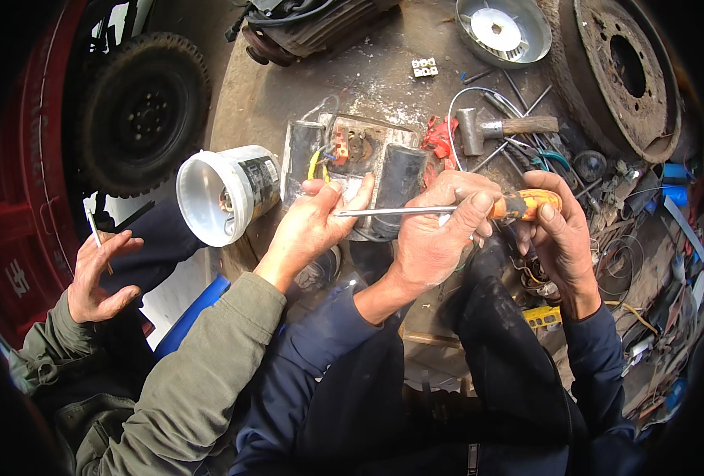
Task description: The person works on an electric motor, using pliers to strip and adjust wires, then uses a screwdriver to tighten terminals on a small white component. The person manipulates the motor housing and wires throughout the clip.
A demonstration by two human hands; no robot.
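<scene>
Currently holding a long steel-shafted screwdriver (pixel 392 211) with an orange-and-black handle, roughly level between both navy-sleeved hands. Pinching near the front of the handle with the thumb and curled fingers of the left hand (pixel 435 242); gripping the rear end between thumb and forefinger of the right hand (pixel 566 242), with the other fingers bent and partly hidden. Pointing the tip leftward at a co-worker's olive-sleeved hand (pixel 312 226), with 1 finger extended; unable to tell touching from overlapping there. Seeing just beyond, on a dusty brown worktop (pixel 265 95), a grimy metal casing (pixel 350 170) with yellow wires, an orange terminal block (pixel 341 147) and 2 black cylinders (pixel 401 189). To the left, noting a tipped white plastic bucket (pixel 245 184); to the right, a red crumpled rag (pixel 441 136) and a steel-headed, wooden-handled hammer (pixel 527 125). Farther left, noting a slim white stick (pixel 94 228) between the fingers of the co-worker's other hand (pixel 94 278).
</scene>
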